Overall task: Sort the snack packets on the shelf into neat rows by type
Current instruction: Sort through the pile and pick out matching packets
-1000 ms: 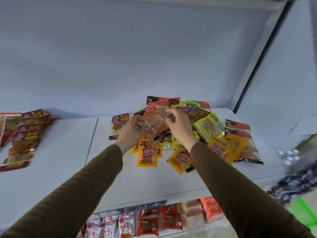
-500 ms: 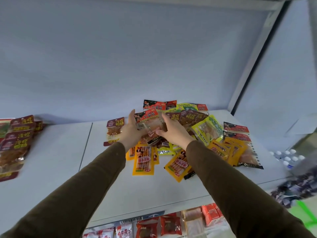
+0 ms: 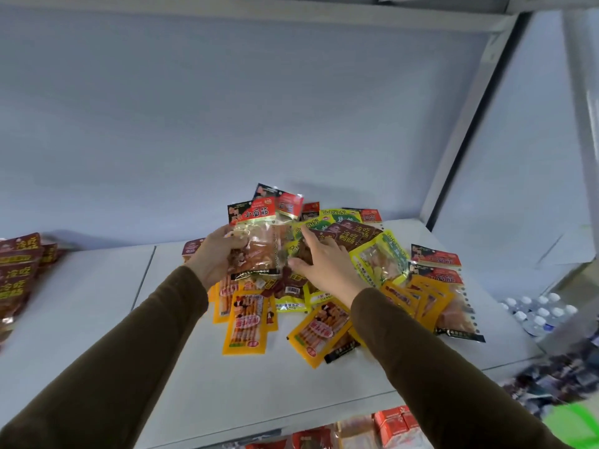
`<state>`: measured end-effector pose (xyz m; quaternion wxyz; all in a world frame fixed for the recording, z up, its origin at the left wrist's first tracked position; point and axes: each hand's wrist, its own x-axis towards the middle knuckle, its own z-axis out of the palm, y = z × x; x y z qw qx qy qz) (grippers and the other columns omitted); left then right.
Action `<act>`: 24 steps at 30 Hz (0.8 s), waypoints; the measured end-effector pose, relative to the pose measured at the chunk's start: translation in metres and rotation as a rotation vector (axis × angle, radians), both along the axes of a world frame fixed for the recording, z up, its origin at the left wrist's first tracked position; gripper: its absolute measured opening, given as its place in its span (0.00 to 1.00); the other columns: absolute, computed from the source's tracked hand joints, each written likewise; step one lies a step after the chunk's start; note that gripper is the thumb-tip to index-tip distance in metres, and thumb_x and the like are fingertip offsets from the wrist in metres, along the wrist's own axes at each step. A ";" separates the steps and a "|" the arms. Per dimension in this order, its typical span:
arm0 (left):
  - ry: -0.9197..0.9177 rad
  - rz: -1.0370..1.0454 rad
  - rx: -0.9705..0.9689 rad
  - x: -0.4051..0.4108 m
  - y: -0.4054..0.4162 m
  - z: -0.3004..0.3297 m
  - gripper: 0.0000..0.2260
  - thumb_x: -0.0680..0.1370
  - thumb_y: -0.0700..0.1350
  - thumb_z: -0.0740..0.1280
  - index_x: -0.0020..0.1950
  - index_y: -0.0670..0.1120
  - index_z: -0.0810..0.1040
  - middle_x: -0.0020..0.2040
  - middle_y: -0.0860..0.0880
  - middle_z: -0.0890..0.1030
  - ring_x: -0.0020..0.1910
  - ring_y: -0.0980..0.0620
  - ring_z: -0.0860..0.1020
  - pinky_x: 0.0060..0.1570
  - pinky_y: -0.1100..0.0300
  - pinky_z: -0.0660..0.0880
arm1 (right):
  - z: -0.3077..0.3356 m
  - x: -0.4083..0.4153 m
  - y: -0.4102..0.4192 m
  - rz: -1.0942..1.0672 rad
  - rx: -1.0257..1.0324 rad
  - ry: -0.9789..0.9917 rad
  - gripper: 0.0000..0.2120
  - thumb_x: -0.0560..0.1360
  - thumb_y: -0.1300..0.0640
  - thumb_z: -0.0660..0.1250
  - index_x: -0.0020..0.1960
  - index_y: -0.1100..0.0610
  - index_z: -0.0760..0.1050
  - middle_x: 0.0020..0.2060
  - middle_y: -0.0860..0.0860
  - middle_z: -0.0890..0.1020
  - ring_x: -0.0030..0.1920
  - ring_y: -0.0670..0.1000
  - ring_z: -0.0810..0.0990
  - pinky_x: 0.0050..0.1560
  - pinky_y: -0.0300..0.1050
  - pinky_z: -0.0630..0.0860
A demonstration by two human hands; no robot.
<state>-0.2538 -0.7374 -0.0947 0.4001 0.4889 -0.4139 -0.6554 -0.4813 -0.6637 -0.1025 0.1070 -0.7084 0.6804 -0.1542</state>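
We read 小面筋 on the red header of the clear packet (image 3: pixel 259 241). Maroon packets (image 3: pixel 351 234) and the left stack (image 3: pixel 17 264) carry 冷吃 in yellow. A green-yellow packet (image 3: pixel 335 217) shows blurred Latin lettering; other print is illegible.

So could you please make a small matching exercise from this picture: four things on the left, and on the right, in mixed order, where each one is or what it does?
Things:
1. left hand
2. right hand
3. dark red packets
4. yellow sausage packet

Places or states:
A. lies flat at the pile's near edge
B. holds up red-topped packets
C. stacked at the shelf's far left
D. fingers spread, reaching over the pile

Pairs: 1-B, 2-D, 3-C, 4-A
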 end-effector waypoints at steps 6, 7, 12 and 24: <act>0.030 -0.088 -0.020 0.026 0.007 -0.003 0.08 0.83 0.38 0.64 0.62 0.40 0.75 0.51 0.41 0.83 0.45 0.47 0.83 0.42 0.53 0.80 | 0.001 -0.008 -0.003 -0.101 -0.057 -0.045 0.26 0.86 0.44 0.46 0.81 0.52 0.53 0.60 0.52 0.82 0.66 0.57 0.73 0.67 0.60 0.69; 0.037 -0.077 -0.012 0.030 0.010 -0.004 0.08 0.83 0.39 0.65 0.61 0.41 0.76 0.50 0.43 0.84 0.44 0.47 0.84 0.42 0.52 0.81 | 0.004 -0.008 -0.004 -0.121 -0.072 -0.059 0.25 0.86 0.44 0.47 0.81 0.52 0.56 0.53 0.51 0.84 0.58 0.56 0.78 0.62 0.59 0.74; 0.032 0.069 -0.012 0.056 0.021 -0.009 0.17 0.77 0.47 0.73 0.64 0.43 0.78 0.59 0.40 0.84 0.56 0.39 0.83 0.60 0.41 0.79 | 0.020 -0.006 -0.018 -0.125 -0.161 -0.385 0.20 0.87 0.50 0.52 0.77 0.52 0.65 0.59 0.50 0.83 0.48 0.48 0.83 0.48 0.48 0.79; 0.074 0.238 0.043 0.080 0.042 -0.014 0.12 0.83 0.45 0.65 0.67 0.46 0.75 0.59 0.43 0.85 0.51 0.45 0.85 0.49 0.51 0.81 | 0.020 0.050 -0.066 0.064 0.071 -0.216 0.37 0.77 0.43 0.71 0.79 0.57 0.63 0.74 0.56 0.70 0.72 0.58 0.70 0.67 0.52 0.70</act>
